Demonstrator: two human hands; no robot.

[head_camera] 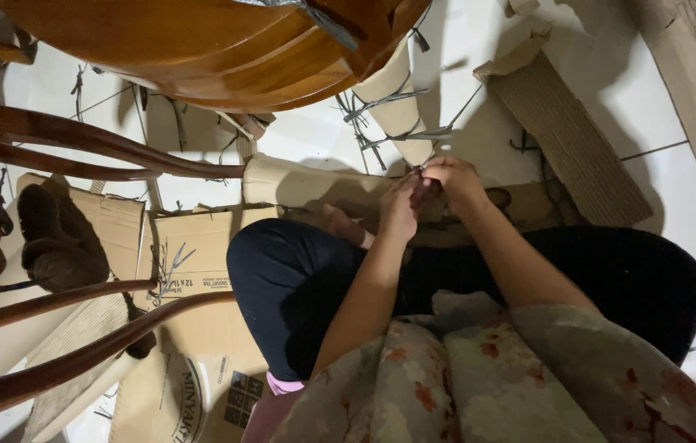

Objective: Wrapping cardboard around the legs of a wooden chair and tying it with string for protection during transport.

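Hands meet low on the cardboard-wrapped table leg (pixel 397 102): left hand (pixel 400 207) and right hand (pixel 453 179) both pinch closed on a thin dark tie (pixel 418 170). Risk, as judged: the tie slips from the fingers, or the wrap loosens where it is bound.

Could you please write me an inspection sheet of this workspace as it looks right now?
Surface: white tiled floor, partly covered by flattened cardboard.
Job's things: cardboard-wrapped table leg bound with dark straps.
Clutter: corrugated sheet, strap scraps on the floor.
Hands: left hand and right hand together at a strap end by the leg's foot; grip unclear.
Cables: nothing seen.
Surroundings: wooden table, wooden chair.
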